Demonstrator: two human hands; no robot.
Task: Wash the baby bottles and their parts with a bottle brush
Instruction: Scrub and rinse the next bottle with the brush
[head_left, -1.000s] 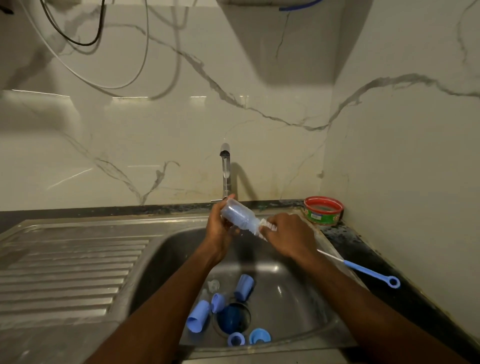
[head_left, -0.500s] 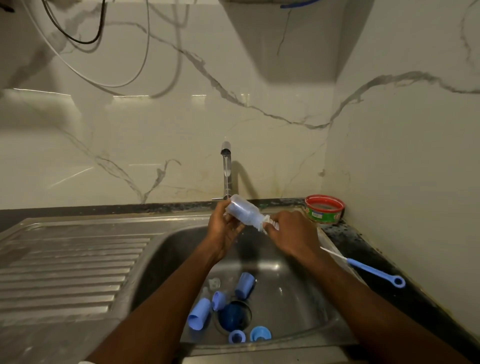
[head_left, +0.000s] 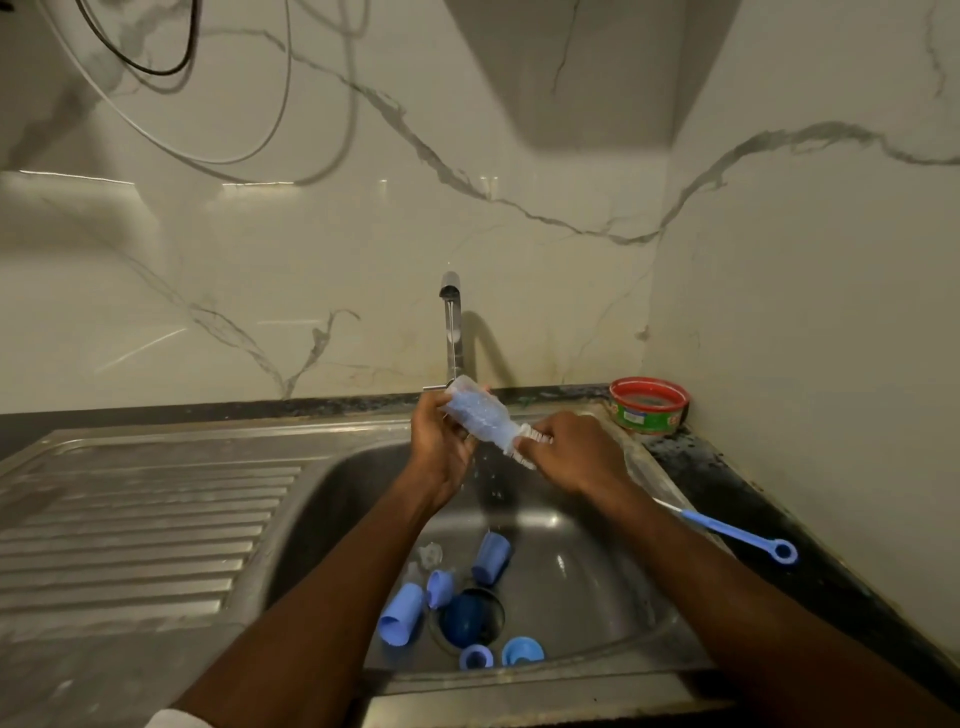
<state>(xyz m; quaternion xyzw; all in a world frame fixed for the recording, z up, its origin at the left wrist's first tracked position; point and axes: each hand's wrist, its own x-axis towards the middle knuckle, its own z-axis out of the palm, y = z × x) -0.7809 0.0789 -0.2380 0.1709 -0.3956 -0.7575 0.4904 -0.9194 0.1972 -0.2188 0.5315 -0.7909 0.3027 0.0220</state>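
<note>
Sink basin (head_left: 597, 587), stainless steel: blue caps (head_left: 491, 558) and rings (head_left: 522, 650) lying loose around the drain. Drainboard (head_left: 145, 525), ribbed, to the left. Left hand (head_left: 441, 447): grip curled round a clear baby bottle (head_left: 480, 418), held tilted above the basin. Right hand (head_left: 576, 454): grip closed on the bottle brush (head_left: 727, 530), bristles at the bottle's mouth, blue handle trailing right. Dark desk, right: red-rimmed tub (head_left: 649, 405). Faucet (head_left: 451, 327) behind. Marbled wall (head_left: 311, 260), cables hanging.

Brush head (head_left: 527, 446) mostly hidden inside bottle (head_left: 480, 418); shaft hidden under right hand (head_left: 574, 457). Clear parts (head_left: 430, 553) in sink (head_left: 597, 577) too blurred to identify. Tub (head_left: 649, 405) label unreadable.
</note>
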